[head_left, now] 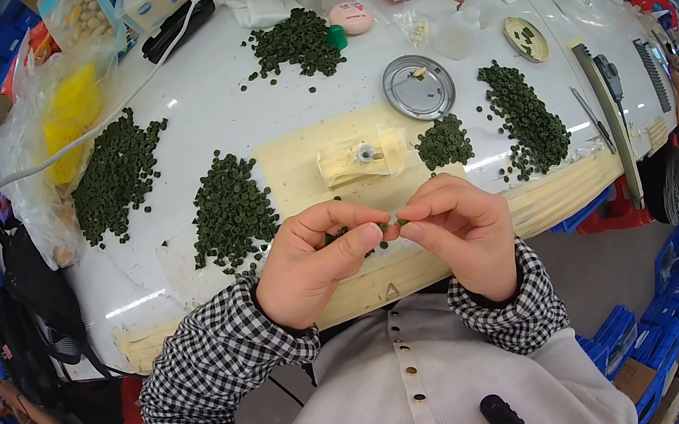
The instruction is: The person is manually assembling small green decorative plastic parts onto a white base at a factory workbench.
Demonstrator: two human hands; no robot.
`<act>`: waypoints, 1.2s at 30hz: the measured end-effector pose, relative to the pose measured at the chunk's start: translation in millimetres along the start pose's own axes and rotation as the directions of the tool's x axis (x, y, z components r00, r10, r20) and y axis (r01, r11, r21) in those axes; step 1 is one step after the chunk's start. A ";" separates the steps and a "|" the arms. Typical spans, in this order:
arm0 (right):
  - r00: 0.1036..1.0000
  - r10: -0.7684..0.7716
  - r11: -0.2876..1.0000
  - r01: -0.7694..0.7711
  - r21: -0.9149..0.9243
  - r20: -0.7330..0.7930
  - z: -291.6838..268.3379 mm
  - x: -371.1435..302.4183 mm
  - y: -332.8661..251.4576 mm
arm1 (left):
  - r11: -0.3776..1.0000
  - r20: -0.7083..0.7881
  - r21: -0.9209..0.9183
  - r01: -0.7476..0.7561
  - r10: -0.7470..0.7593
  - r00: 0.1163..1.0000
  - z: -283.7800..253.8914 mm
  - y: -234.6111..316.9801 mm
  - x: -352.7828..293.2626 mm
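Close together above the table's near edge, both hands pinch thumb against forefinger. My left hand is closed on a small dark green round piece. Another such piece shows between the fingertips of my right hand, almost touching the first. A few more green pieces lie partly hidden behind my left fingers. Just beyond the hands, a tape-covered block with a small metal post is fixed on the table. A pile of green pieces spreads left of it, and a smaller pile sits right of it.
More green piles lie at far left, back and right. A round metal tin lid is behind the small pile. Tweezers and a long metal strip lie at right. A white cable crosses the left side.
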State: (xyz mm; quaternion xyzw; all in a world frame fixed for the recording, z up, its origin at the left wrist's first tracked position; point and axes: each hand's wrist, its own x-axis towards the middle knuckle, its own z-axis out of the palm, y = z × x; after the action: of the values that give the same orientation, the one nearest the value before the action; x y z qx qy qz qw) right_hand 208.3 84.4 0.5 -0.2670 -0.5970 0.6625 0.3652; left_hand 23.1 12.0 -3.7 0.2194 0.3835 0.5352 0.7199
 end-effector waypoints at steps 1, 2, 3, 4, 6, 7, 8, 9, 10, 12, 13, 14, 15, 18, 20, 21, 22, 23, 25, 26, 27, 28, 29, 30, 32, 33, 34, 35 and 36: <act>1.000 -0.028 0.999 0.028 -0.042 -0.013 2.1 0.2 -1.8 | 1.000 0.004 0.001 -0.003 0.003 1.000 -0.4 -0.6 -0.1; 0.997 -0.075 0.988 0.072 -0.134 -0.016 3.0 0.6 -1.8 | 1.000 0.008 0.002 -0.006 0.006 1.000 -1.3 -1.8 0.0; 0.992 -0.122 0.968 0.115 -0.224 -0.014 3.7 1.2 -1.8 | 1.000 0.011 0.002 -0.010 0.010 1.000 -2.1 -2.8 0.0; 0.986 -0.168 0.937 0.157 -0.312 -0.007 4.4 1.7 -1.7 | 1.000 0.008 0.005 -0.010 0.010 1.000 -2.5 -3.5 0.0; 0.981 -0.194 0.926 0.178 -0.333 -0.013 6.4 2.8 -1.8 | 1.000 0.001 0.010 -0.010 0.010 1.000 -3.2 -4.3 -0.4; 0.978 -0.206 0.920 0.188 -0.345 -0.017 6.8 2.9 -1.9 | 1.000 -0.006 0.029 -0.004 0.005 1.000 -3.1 -4.1 -0.3; 0.979 -0.203 0.928 0.185 -0.324 -0.021 6.8 2.7 -1.0 | 0.999 -0.014 0.048 0.001 -0.001 1.000 -2.8 -3.3 -0.2; 0.980 -0.199 0.936 0.182 -0.302 -0.025 6.7 2.2 0.8 | 0.998 -0.022 0.066 0.007 -0.006 1.000 -2.6 -2.7 -0.2; 0.980 -0.196 0.943 0.180 -0.280 -0.029 6.6 1.9 2.3 | 0.997 -0.027 0.073 0.007 -0.005 1.000 -2.2 -2.4 -0.5; 0.978 -0.210 0.942 0.200 -0.271 -0.008 5.6 2.5 4.4 | 0.996 -0.037 0.085 0.006 -0.002 0.999 -1.4 -2.1 -1.1; 0.976 -0.218 0.941 0.210 -0.266 0.001 5.2 2.7 4.7 | 0.996 -0.043 0.088 0.005 -0.001 0.999 -0.8 -2.0 -1.1; 0.973 -0.231 0.933 0.223 -0.283 0.007 4.9 2.4 4.6 | 0.996 -0.050 0.090 0.004 0.000 0.999 -0.1 -2.0 -0.9; 0.970 -0.244 0.924 0.236 -0.301 0.013 4.4 1.8 4.3 | 0.996 -0.056 0.092 0.004 0.001 0.998 0.7 -2.0 -0.7; 0.945 -0.320 0.852 0.316 -0.417 0.062 5.6 2.6 0.2 | 1.000 -0.060 0.006 0.003 -0.003 0.998 1.2 -2.4 -0.7; 0.931 -0.353 0.813 0.353 -0.464 0.089 5.7 2.7 -1.3 | 0.999 -0.014 -0.042 -0.002 0.002 1.000 -3.2 -4.4 -0.2; 0.929 -0.357 0.812 0.358 -0.461 0.092 5.4 2.8 -0.8 | 0.998 0.009 -0.065 -0.004 0.005 1.000 -4.8 -5.1 -0.1; 0.928 -0.361 0.811 0.363 -0.459 0.095 5.1 2.9 -0.2 | 0.998 0.013 -0.067 -0.004 0.005 1.000 -4.9 -4.9 -0.4; 0.936 -0.341 0.838 0.346 -0.422 0.091 4.3 3.0 1.7 | 0.998 0.017 -0.070 -0.005 0.006 1.000 -4.7 -4.4 -0.7; 0.950 -0.299 0.886 0.310 -0.346 0.085 2.0 2.9 6.1 | 0.997 0.022 -0.071 -0.005 0.006 1.000 -4.3 -4.0 -1.1; 0.949 -0.300 0.880 0.313 -0.358 0.091 1.5 2.8 5.8 | 0.997 0.022 -0.071 -0.005 0.006 1.000 -4.2 -4.0 -1.0; 0.949 -0.301 0.874 0.316 -0.370 0.098 1.0 2.7 5.3 | 0.998 0.023 -0.070 -0.005 0.006 1.000 -4.1 -4.0 -1.1; 0.947 -0.302 0.868 0.319 -0.381 0.105 0.9 2.8 4.8 | 0.998 0.016 -0.062 -0.005 0.006 1.000 -4.1 -4.0 -1.1; 0.936 -0.332 0.835 0.351 -0.425 0.121 2.0 2.6 3.4 | 0.999 0.009 -0.054 -0.005 0.006 1.000 -4.2 -3.9 -1.0; 0.923 -0.360 0.798 0.381 -0.466 0.138 4.0 2.2 1.5 | 0.999 0.002 -0.046 -0.005 0.005 1.000 -4.3 -3.8 -1.0; 0.910 -0.385 0.767 0.409 -0.494 0.156 5.1 1.8 0.6 | 1.000 -0.011 -0.005 -0.018 0.018 1.000 -4.9 -2.9 -1.3; 0.911 -0.382 0.776 0.408 -0.481 0.156 5.0 1.9 0.9 | 1.000 -0.017 0.015 -0.024 0.024 1.000 -5.0 -2.3 -1.4; 0.912 -0.380 0.784 0.407 -0.469 0.155 4.8 2.1 1.3 | 0.999 -0.021 0.032 -0.035 0.036 0.999 -4.3 -1.2 -1.3; 0.914 -0.372 0.793 0.403 -0.457 0.161 3.9 2.7 1.0 | 0.998 -0.023 0.049 -0.046 0.047 0.999 -3.2 0.4 -1.3; 0.917 -0.363 0.801 0.399 -0.446 0.167 2.4 3.6 0.2 | 0.996 -0.026 0.066 -0.057 0.059 0.998 -2.7 1.3 -1.2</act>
State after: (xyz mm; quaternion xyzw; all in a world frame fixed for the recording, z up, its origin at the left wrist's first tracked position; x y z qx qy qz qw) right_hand 204.3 85.8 1.0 -0.1976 -0.7941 0.4197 0.3927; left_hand 20.0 11.0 -4.0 0.2462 0.4041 0.5461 0.6913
